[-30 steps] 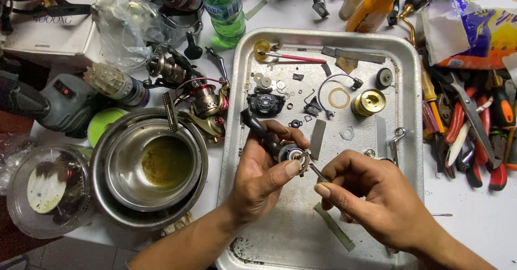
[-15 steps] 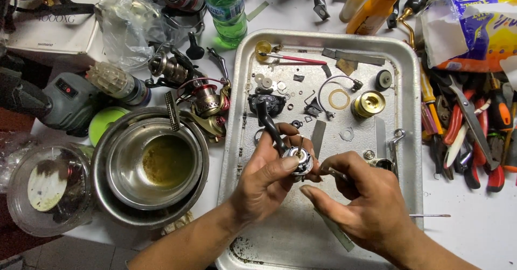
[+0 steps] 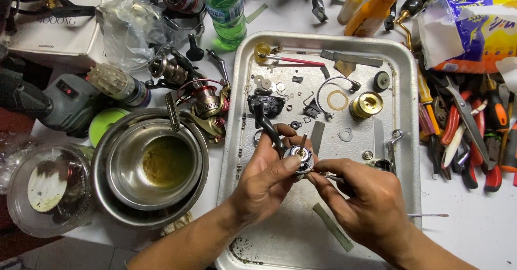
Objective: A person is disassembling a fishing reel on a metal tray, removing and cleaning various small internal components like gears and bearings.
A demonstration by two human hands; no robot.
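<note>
My left hand grips a small fishing reel body with a black arm sticking up and to the left, held over a metal tray. My right hand pinches a thin metal tool whose tip touches the reel body's right side. Loose reel parts lie on the tray beyond my hands: a gold spool, a wire bail, washers and a black housing.
Stacked steel bowls with murky liquid sit left of the tray. Other reels, a green bottle and a grey power tool lie behind. Pliers and screwdrivers are piled at the right. A yellow bottle stands at the back.
The reel body has tilted, its black arm swinging more upright. My right hand has shifted slightly, keeping the tool tip at the reel.
</note>
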